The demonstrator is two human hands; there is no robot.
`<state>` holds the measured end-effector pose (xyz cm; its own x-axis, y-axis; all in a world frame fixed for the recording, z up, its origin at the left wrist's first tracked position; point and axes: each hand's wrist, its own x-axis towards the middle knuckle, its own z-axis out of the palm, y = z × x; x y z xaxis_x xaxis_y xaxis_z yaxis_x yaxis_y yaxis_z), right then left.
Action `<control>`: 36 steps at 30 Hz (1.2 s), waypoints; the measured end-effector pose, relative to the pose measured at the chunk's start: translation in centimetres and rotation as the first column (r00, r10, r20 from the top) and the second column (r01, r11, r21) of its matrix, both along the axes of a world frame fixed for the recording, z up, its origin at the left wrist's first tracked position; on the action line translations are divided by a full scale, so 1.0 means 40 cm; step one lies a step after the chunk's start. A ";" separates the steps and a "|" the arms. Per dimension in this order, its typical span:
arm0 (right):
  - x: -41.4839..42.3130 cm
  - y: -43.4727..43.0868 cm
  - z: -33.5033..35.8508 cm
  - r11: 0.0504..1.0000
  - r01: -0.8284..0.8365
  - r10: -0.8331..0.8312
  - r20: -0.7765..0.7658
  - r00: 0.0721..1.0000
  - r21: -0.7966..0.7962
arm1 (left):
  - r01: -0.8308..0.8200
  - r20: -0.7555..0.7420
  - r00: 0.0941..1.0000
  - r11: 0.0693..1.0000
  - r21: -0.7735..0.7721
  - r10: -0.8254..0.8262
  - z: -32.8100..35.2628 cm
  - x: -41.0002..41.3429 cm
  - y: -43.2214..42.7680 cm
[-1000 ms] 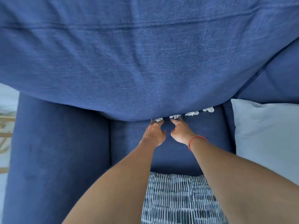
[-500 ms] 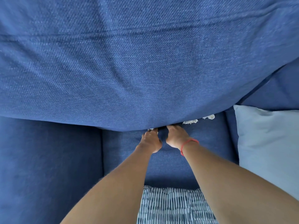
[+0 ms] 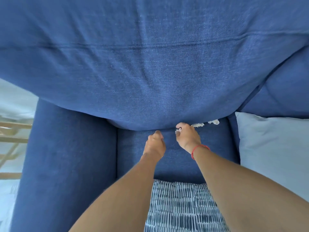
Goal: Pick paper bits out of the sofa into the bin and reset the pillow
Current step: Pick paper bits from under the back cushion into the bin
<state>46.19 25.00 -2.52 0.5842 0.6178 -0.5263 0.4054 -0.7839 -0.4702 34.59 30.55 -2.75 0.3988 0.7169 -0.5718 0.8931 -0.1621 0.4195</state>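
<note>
Two white paper bits (image 3: 198, 125) (image 3: 213, 122) lie in the crevice where the blue sofa's back cushion (image 3: 150, 72) meets the seat (image 3: 133, 156). My right hand (image 3: 188, 138), with a red string on the wrist, is at the crevice just left of them, its fingers pinched on a white paper bit (image 3: 177, 130). My left hand (image 3: 154, 144) is beside it over the seat, curled into a fist; the bit that lay at its fingertips no longer shows. A black-and-white patterned pillow (image 3: 180, 206) lies on the seat between my forearms. No bin is in view.
A pale blue pillow (image 3: 270, 148) leans at the right end of the seat. The sofa's armrest (image 3: 66, 164) runs down the left. Beyond it are a light floor and a wooden frame (image 3: 11, 139).
Both hands reached into the crevice and drew back a little. The two leftmost paper bits are gone from the gap; one now sits in my right fingers. My left hand has closed.
</note>
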 end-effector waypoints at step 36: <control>-1.131 0.363 0.337 0.723 -0.625 0.670 -0.077 0.739 0.294 | -0.856 0.289 0.518 0.487 0.175 0.805 0.312 -1.230 0.157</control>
<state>0.95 39.54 10.98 -0.0876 0.9271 -0.3643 0.6707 -0.2155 -0.7097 -14.60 36.85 9.74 -0.4070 0.8635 -0.2980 0.6011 0.4988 0.6244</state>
